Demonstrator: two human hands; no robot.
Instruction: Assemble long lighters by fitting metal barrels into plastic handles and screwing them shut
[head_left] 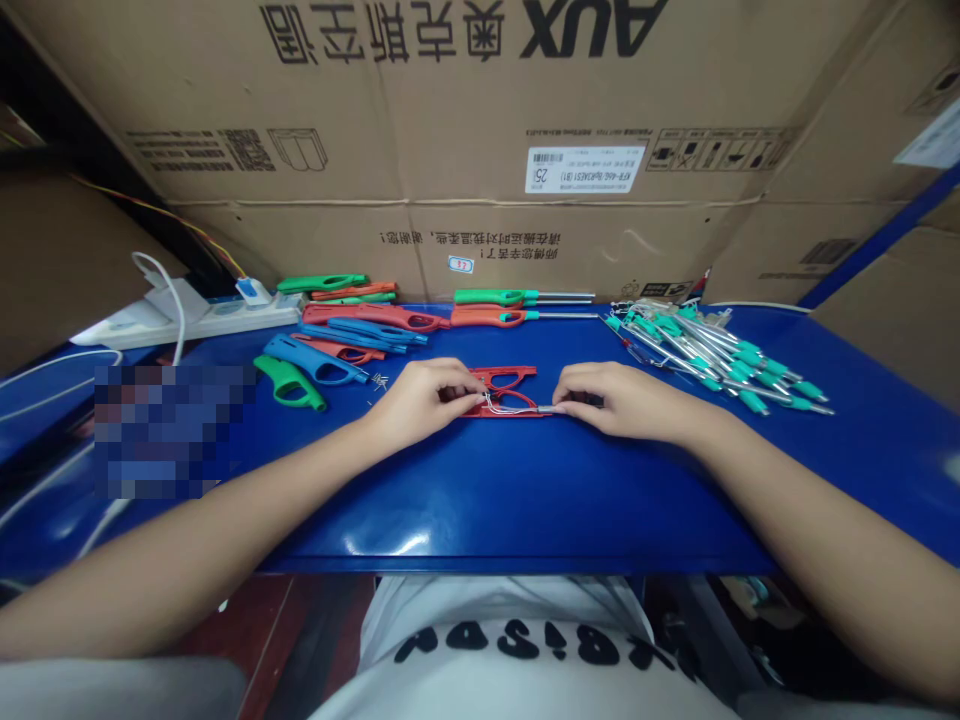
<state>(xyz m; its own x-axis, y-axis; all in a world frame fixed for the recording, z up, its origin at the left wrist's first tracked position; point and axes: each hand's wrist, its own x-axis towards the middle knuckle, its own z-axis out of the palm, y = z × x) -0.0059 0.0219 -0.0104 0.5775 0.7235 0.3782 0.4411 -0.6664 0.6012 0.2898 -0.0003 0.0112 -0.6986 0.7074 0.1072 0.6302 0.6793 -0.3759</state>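
Two red plastic lighter casing halves (511,374) lie on the blue table in front of me, each with a loop-shaped trigger opening. Thin white wires (493,404) run along the nearer half. My left hand (431,398) is closed at the left end of the casing, its thumb and fingertips pinching the wires. A thin metal tube (541,409) rests at the right end of that half, and my right hand (611,398) is closed on it between thumb and fingers. My fingers hide the left end of the casing and part of the tube.
Red, blue and green lighter casings (360,325) lie at back left beside small metal pins (380,381). Lighters with metal tubes (566,316) lie at the back. Tubes with teal ends (705,350) are heaped right. A power strip (225,312) and cardboard (465,120) bound the table.
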